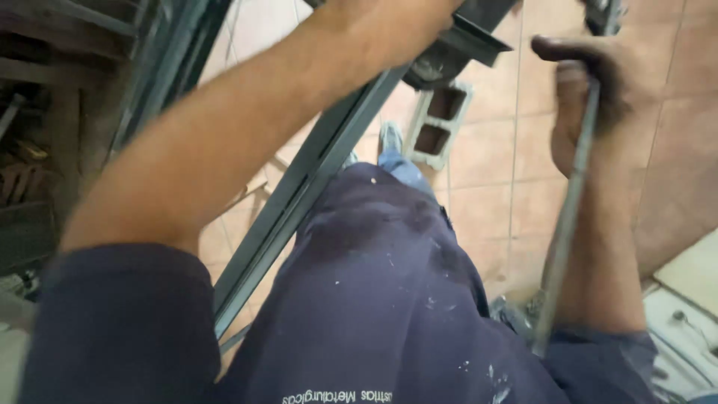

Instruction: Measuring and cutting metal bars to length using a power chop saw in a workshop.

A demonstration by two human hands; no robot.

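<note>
My right hand (591, 93), dirty and dark with grime, is closed around a long thin metal rod (566, 224) that runs from the top right down to near my right hip. My left arm stretches up from the lower left. My left hand (389, 15) is cut off by the top edge, where it lies against a dark metal profile (467, 41). Its fingers are out of sight. A long grey-green steel bar (299, 187) slants from that profile down toward my left leg.
A grey hollow concrete block (441, 123) stands on the pinkish tiled floor (516, 172) beyond my shoe (390, 138). Dark metal framing and clutter (45, 150) fill the left side. White objects (688, 329) lie at the lower right.
</note>
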